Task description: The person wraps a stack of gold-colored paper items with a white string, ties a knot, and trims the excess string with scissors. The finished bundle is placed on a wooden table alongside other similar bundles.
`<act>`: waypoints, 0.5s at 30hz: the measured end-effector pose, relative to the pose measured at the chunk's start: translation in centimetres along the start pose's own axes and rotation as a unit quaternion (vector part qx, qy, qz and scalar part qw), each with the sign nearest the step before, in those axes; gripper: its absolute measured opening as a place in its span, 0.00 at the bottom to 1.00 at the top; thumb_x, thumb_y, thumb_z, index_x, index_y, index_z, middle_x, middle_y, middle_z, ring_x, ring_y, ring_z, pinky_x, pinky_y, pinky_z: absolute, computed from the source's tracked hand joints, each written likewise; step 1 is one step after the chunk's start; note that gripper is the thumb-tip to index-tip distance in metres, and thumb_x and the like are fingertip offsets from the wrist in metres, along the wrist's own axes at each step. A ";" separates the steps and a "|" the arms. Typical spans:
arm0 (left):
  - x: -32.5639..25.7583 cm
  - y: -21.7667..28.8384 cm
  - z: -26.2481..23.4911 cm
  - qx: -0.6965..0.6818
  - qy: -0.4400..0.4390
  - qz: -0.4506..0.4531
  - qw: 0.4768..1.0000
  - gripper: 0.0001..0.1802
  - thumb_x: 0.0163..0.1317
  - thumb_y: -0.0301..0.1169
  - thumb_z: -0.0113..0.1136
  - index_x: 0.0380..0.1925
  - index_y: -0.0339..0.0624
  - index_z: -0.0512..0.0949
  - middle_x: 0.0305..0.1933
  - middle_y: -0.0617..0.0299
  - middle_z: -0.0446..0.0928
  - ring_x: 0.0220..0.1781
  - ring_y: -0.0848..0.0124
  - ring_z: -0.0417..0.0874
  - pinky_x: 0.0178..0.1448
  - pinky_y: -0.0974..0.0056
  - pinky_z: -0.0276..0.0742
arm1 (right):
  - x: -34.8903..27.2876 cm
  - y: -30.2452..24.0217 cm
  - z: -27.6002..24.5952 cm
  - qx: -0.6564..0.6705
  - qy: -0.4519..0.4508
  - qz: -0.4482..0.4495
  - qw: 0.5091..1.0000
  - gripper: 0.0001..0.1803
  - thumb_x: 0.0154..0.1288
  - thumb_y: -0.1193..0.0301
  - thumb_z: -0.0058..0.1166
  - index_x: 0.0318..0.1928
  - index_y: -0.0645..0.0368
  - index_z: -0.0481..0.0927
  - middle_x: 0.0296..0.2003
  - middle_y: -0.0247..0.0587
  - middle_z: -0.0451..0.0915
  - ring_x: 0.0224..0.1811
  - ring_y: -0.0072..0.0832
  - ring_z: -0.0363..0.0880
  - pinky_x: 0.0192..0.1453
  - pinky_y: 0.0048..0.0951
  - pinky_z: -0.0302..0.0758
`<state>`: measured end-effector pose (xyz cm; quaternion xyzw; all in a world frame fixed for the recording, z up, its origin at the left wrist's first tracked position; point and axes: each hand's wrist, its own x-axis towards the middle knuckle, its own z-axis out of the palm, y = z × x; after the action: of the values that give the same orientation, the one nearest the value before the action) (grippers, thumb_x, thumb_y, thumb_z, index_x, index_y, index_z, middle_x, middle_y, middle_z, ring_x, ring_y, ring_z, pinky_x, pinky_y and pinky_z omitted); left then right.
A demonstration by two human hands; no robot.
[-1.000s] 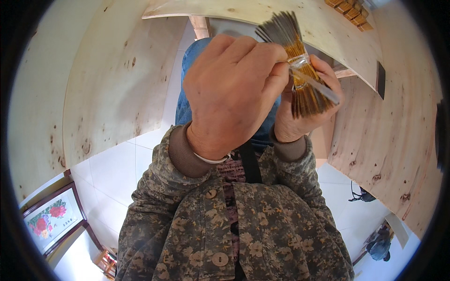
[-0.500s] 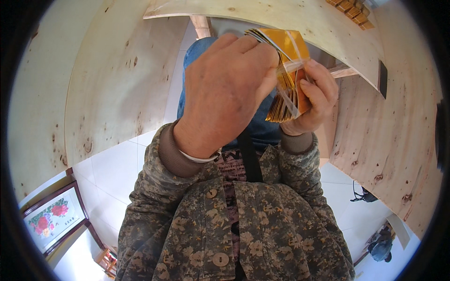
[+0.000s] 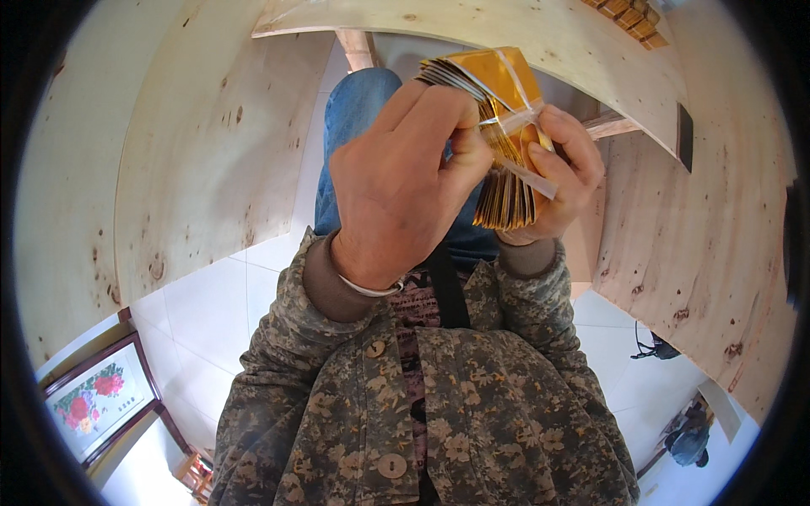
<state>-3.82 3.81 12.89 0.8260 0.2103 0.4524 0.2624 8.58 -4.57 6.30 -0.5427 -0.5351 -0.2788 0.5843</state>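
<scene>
A thick bundle of gold foil sheets (image 3: 504, 80) is held up between my hands, its layered edges fanned out on the left and below. Clear plastic strip (image 3: 531, 179) crosses the bundle, and one end sticks out over the lower layers. My right hand (image 3: 567, 169) grips the bundle's right side, thumb and fingers bent against it. At the left edge my left hand (image 3: 401, 181) is closed in a pinch, back of the hand upward. A thin shiny length of the strip runs from its fingertips across the bundle. The fingertips themselves are partly hidden.
Pale wooden boards (image 3: 211, 135) stand on the left and right, and a curved wooden tabletop (image 3: 582, 59) lies ahead. Several gold bundles (image 3: 629, 18) sit at the far right. My jeans-covered knee (image 3: 359, 97) is below. A framed flower picture (image 3: 101, 396) is lower left; a person (image 3: 688, 438) is lower right.
The bundle has shifted slightly left, and its layers show more widely. My left hand's fingers have opened a gap below the knuckles. The strip's end now stands off the bundle's lower part.
</scene>
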 end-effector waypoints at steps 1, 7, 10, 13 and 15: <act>-0.1 0.0 0.1 -0.003 0.009 -0.004 1.000 0.08 0.51 0.16 0.63 0.29 0.39 0.77 0.26 0.65 0.74 0.21 0.79 0.70 0.25 0.73 0.67 | 0.0 0.0 0.0 0.003 0.000 0.002 1.000 0.21 0.52 0.79 0.67 0.45 0.56 0.73 0.49 0.48 0.76 0.51 0.45 0.78 0.54 0.41 0.78; -0.3 0.1 0.1 -0.045 -0.020 -0.054 0.997 0.07 0.53 0.19 0.67 0.31 0.38 0.81 0.28 0.65 0.78 0.22 0.81 0.70 0.24 0.75 0.66 | -0.4 -0.3 -0.7 -0.067 0.001 -0.015 0.998 0.21 0.51 0.80 0.67 0.46 0.52 0.77 0.50 0.47 0.72 0.52 0.45 0.76 0.53 0.39 0.79; -0.2 -0.2 -0.2 -0.125 -0.047 -0.116 0.984 0.06 0.55 0.20 0.68 0.33 0.37 0.82 0.28 0.67 0.78 0.23 0.83 0.70 0.25 0.76 0.65 | -0.5 0.0 -0.7 -0.071 0.007 -0.020 0.997 0.21 0.50 0.79 0.68 0.46 0.51 0.78 0.50 0.46 0.71 0.52 0.45 0.76 0.53 0.39 0.79; 0.0 -0.6 -0.4 -0.143 -0.058 -0.096 0.983 0.04 0.57 0.20 0.67 0.32 0.37 0.81 0.29 0.67 0.78 0.23 0.84 0.70 0.26 0.76 0.65 | -0.7 0.0 -0.5 -0.068 0.013 -0.022 0.997 0.22 0.49 0.79 0.69 0.46 0.50 0.78 0.50 0.46 0.71 0.52 0.44 0.76 0.53 0.38 0.79; 0.0 -0.5 -0.4 -0.132 -0.062 -0.094 0.985 0.04 0.57 0.20 0.66 0.31 0.37 0.81 0.28 0.68 0.77 0.24 0.83 0.70 0.27 0.75 0.65 | -0.8 0.0 -0.3 -0.063 0.019 -0.020 0.998 0.23 0.49 0.80 0.69 0.46 0.51 0.79 0.50 0.46 0.71 0.52 0.44 0.76 0.53 0.38 0.79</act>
<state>-4.26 4.30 12.73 0.7874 0.2088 0.3971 0.4227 8.46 -5.07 5.65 -0.5622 -0.5162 -0.3342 0.5530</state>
